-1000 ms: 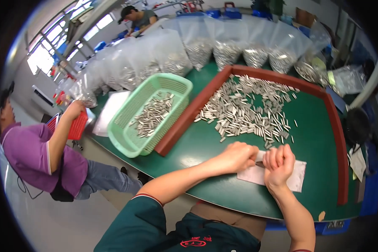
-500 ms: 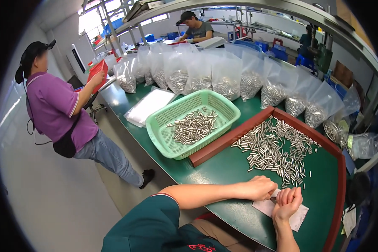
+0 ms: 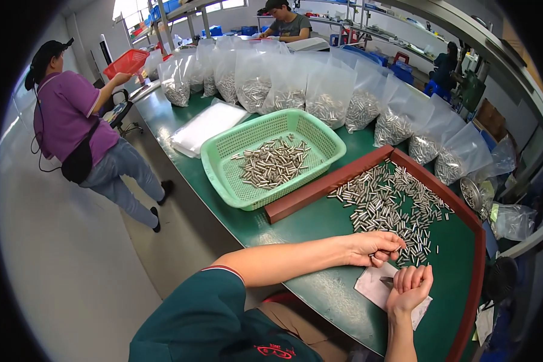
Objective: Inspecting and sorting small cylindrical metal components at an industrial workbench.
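Note:
My left hand (image 3: 375, 248) is over the near edge of a loose heap of small metal pins (image 3: 383, 202), its fingers curled in with the fingertips together. What those fingers hold, if anything, is too small to make out. Beside it, my right hand (image 3: 411, 288) is closed in a fist around a dark pointed metal tool (image 3: 387, 280), whose tip sticks out toward the left. Most of the tool is hidden in the palm. Under the right hand lies a whitish sheet (image 3: 371, 288) on the green table.
A reddish-brown raised border (image 3: 326, 187) frames the pins. Left of it stands a green plastic basket (image 3: 223, 187) with more pins. Several clear bags (image 3: 283, 90) of pins line the back. A person in purple (image 3: 72, 114) carries a red basket (image 3: 127, 63) at left.
My left hand has moved away from the right one, toward the pins, uncovering the tool. The person in purple has turned and moved farther off with the red basket. The view has shifted slightly.

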`<state>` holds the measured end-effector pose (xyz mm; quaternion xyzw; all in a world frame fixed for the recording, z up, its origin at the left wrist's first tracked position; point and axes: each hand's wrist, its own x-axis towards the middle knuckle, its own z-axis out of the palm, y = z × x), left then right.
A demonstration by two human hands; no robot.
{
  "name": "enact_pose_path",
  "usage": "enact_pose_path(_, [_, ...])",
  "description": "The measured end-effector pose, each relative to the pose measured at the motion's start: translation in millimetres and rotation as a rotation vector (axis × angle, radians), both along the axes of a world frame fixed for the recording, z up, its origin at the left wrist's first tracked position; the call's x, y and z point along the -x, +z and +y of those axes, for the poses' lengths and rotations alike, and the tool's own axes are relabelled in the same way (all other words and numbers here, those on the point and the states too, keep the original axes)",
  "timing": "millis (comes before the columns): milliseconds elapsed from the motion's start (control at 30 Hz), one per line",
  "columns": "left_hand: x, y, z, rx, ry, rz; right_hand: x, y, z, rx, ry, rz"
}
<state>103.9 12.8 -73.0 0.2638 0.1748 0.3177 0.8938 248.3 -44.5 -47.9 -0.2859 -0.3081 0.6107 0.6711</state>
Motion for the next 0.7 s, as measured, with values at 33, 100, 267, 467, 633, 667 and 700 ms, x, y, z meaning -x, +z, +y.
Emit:
enact_pose_path(33, [0.5,-0.6,-1.0,-0.01,0.038,0.039,-0.2,0.0,-0.3,0.001,0.004,-0.004])
enact_pose_path(100, [0.3,-1.9,-0.8,-0.008,0.053,0.046,-0.8,0.3,-0.3,0.001,0.009,-0.001])
enact_pose_path(267, [2.2,1.0,-0.7,-0.001,0.08,0.076,-1.6,0.4,0.6,0.021,0.019,0.017])
enact_pose_path(467, [0.6,0.7,2.4,0.071,0.163,0.073,0.1,2.8,0.4,0.045,-0.001,0.02])
enact_pose_path(633, [0.3,-5.1,4.9,0.056,0.199,0.105,1.9,4.9,-0.1,0.067,-0.018,0.018])
enact_pose_path(667, [0.1,-3.5,5.0,0.095,0.197,0.089,1.2,4.3,0.5,0.069,-0.016,0.015])
enact_pose_path(700, [0.1,-2.1,5.0,0.134,0.194,0.072,0.0,3.5,1.3,0.069,-0.015,0.023])
